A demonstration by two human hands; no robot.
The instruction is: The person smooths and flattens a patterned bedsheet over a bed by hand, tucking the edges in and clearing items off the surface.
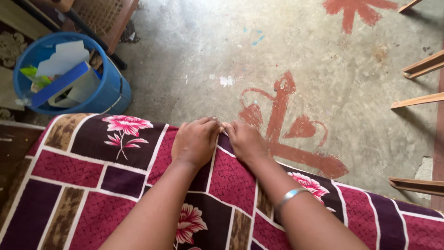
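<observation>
Head view: your left hand (196, 141) and right hand (246, 141) both pinch the blanket (83, 171) edge. Grips meet side by side, so the fold stays pinned. Blue bucket (111, 92) sits far left of them.

Can't tell what my fingertips are pinching at the far edge of the maroon and purple patchwork blanket with pink flowers (92, 171); my left hand (195, 141) and right hand (245, 141) cover that spot. The blanket runs off the bottom edge, and the blue plastic bucket (108, 95) hides most of its contents.
</observation>
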